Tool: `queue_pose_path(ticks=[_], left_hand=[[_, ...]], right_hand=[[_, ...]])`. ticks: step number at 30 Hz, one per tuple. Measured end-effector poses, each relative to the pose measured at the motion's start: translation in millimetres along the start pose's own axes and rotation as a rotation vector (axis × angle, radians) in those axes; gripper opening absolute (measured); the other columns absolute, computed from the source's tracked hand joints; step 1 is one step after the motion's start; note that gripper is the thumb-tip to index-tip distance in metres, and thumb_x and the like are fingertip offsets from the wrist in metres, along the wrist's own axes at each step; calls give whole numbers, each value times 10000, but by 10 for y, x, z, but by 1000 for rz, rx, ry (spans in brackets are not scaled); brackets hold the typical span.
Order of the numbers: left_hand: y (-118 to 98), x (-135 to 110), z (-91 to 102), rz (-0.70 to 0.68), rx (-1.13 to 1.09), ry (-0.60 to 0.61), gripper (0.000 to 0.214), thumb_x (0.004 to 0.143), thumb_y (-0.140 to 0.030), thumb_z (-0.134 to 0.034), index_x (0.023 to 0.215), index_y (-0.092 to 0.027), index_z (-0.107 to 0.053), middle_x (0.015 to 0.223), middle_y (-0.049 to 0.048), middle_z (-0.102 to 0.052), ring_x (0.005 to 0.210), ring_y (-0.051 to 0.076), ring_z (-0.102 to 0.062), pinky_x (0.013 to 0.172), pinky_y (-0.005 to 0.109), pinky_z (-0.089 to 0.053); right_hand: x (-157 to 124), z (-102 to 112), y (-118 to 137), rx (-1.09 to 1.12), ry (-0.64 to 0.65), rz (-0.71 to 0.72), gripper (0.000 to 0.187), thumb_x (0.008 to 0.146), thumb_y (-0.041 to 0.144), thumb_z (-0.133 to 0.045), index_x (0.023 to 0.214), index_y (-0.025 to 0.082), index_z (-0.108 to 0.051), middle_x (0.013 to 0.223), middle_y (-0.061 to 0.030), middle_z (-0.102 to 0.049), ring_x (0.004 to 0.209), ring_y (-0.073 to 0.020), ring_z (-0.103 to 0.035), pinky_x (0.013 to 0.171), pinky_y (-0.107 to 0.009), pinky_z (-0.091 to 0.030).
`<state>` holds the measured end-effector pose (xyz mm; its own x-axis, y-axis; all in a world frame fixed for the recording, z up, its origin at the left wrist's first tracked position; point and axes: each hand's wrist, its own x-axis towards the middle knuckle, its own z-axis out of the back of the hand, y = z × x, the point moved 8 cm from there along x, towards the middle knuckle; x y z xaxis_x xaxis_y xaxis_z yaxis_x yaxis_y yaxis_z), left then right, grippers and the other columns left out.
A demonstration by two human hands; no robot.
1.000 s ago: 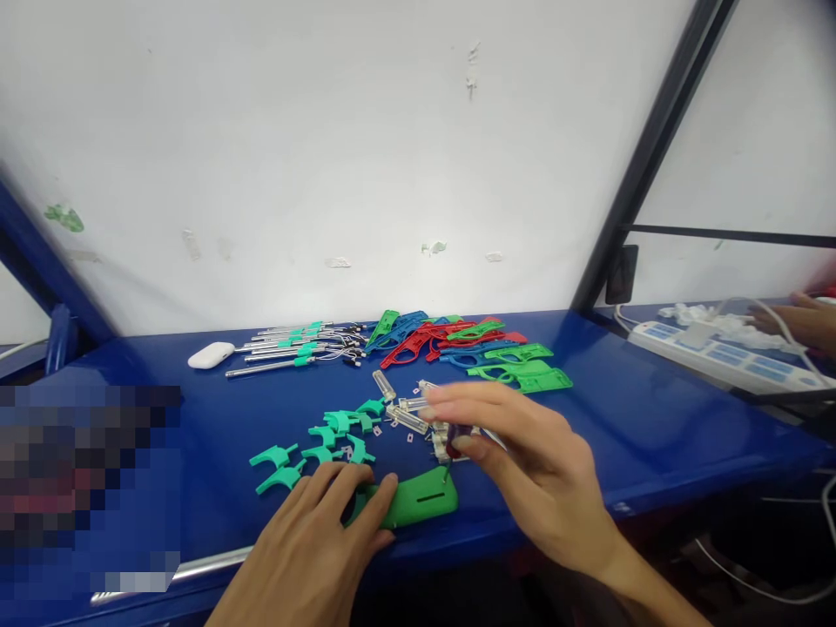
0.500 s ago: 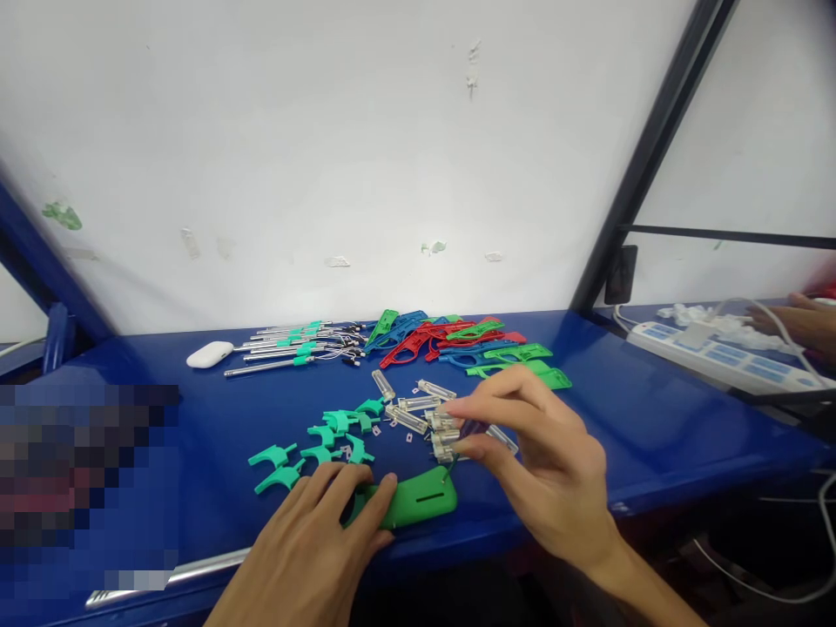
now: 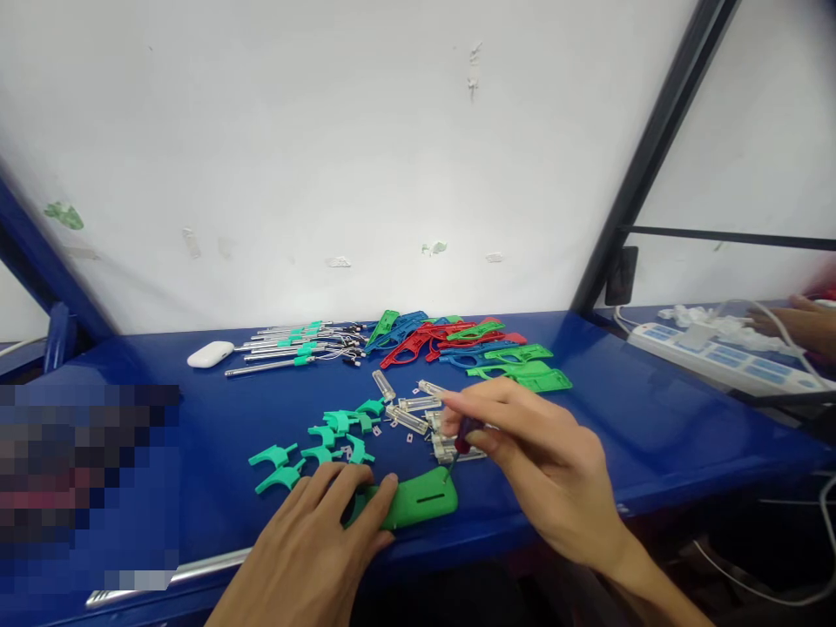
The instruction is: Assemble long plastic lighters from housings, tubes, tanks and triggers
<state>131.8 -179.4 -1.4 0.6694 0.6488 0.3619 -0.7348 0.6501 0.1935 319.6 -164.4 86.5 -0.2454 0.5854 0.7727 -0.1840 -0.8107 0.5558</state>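
In front of me, my left hand (image 3: 320, 527) grips a green plastic lighter casing (image 3: 411, 508) against the blue table, its fingers covering the left part. A dark slot shows near the casing's right end. My right hand (image 3: 542, 466) pinches the dark red handle of a small screwdriver (image 3: 464, 438), held at a slant. Its thin shaft reaches down to the casing's upper right corner. Just behind lie several clear plastic lighter tanks (image 3: 406, 419), partly hidden by the right hand. Several teal curved clips (image 3: 340, 422) are scattered beyond my left hand, with tiny pale metal pieces among them.
Against the wall lie metal lighter tubes with wires (image 3: 280, 346) and a pile of red, blue and green casing halves (image 3: 450, 335). A white earbud case (image 3: 210, 353) sits left. Right are a power strip (image 3: 724, 357) and another person's hand (image 3: 800, 322).
My right hand has lowered and tilted, and the screwdriver's red handle now shows more between the fingers. The tip stays at the casing's corner. My left hand has barely moved.
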Motion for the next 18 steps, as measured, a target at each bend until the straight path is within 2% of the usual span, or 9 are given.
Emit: queue_pose_path(ticks=[2,4,7,9,11,13,15,18], left_hand=[[7,10,-1,1,-6,3,498,1018,-175,-579,1500,-302,-572,1285,64,-715,1152,316,-689,907,459,-648],[14,20,-5,3,-2,5,500,1011,-170,-594,1494,-299,-576,1281,67,-718,1138,316,-695,899,458,-652],[8,21,-11,-7,12,2,500,1015,-171,-591,1499,-297,-570,1295,71,-716,1151,323,-689,890,456,-652],[5,16,-10,-5,14,0,499,1019,-168,-581,1502,-294,-567,1299,73,-712,1160,320,-684,897,455,-649],[5,11,-6,1,13,4,507,1017,-160,-580,1507,-290,-562,1295,74,-709,1158,315,-684,905,455,-647],[1,9,4,2,16,3,514,1014,-155,-583,1509,-287,-559,1287,76,-709,1148,315,-687,898,457,-650],[-9,9,13,-8,22,3,499,1015,-159,-581,1499,-282,-568,1287,78,-710,1148,322,-687,892,466,-654],[-19,14,17,-20,29,1,474,1023,-164,-568,1482,-278,-582,1290,78,-710,1154,326,-685,891,474,-656]], right_hand=[[-10,47,23,-17,-52,26,487,1013,80,-655,1360,413,-731,1032,-18,-669,896,-169,-659,725,-290,-605],[-14,54,27,-51,-53,24,450,994,119,-709,1339,405,-748,1044,-24,-635,890,-170,-645,728,-295,-603],[-11,-36,3,-6,61,-11,472,1069,106,-557,1418,393,-691,1191,-42,-667,968,-174,-668,765,-308,-606],[-5,-49,8,18,66,-6,500,1070,68,-527,1419,391,-684,1180,-28,-700,984,-167,-673,790,-301,-606],[2,0,36,-16,-9,28,458,1021,77,-652,1350,386,-730,1061,-8,-694,924,-155,-661,787,-282,-603],[2,32,62,-75,-48,49,432,977,120,-746,1328,372,-749,1028,-8,-657,895,-152,-647,788,-273,-604],[0,2,46,-90,4,22,430,1026,150,-684,1400,360,-709,1117,-32,-656,973,-167,-657,834,-291,-604],[-11,-68,3,9,103,-25,515,1098,83,-462,1502,362,-620,1182,-41,-685,1056,-174,-668,861,-314,-600]])
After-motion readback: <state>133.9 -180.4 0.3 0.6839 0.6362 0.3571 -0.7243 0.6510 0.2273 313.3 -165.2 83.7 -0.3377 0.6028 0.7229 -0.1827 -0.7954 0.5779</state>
